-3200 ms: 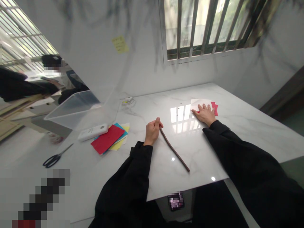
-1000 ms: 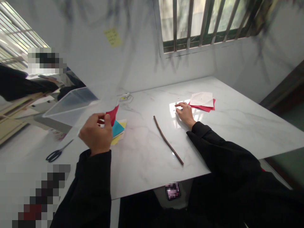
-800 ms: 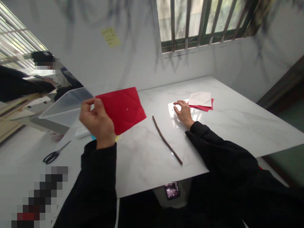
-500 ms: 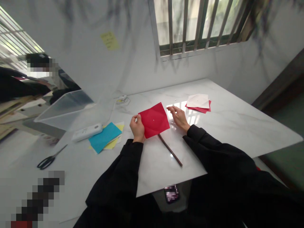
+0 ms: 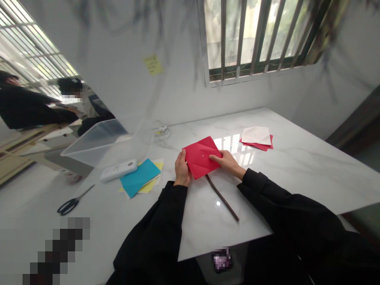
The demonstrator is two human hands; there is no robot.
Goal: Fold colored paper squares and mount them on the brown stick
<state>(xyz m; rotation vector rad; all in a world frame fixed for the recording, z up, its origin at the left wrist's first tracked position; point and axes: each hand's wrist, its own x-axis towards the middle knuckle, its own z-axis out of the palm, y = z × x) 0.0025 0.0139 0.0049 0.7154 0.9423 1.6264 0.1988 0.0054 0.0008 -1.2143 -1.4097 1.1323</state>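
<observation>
Paper (image 5: pixel 198 159), one red piece, is held over the table (image 5: pixel 202 229), its left edge gripped by the left hand (image 5: pixel 182 169), its right pinched by the right hand (image 5: pixel 228 160). It is judged light and easily creased, best taken by opposite edges. One stick (image 5: pixel 223 198) is partly hidden; one blue sheet (image 5: pixel 141 178) and one pair of scissors (image 5: pixel 77 199) are seen leftward, one whitish sheet (image 5: pixel 257 135) rightward.

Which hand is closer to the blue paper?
Left. The left hand is to the right of the blue paper, holding the red sheet; the right hand is farther away, at the sheet's other side.
</observation>
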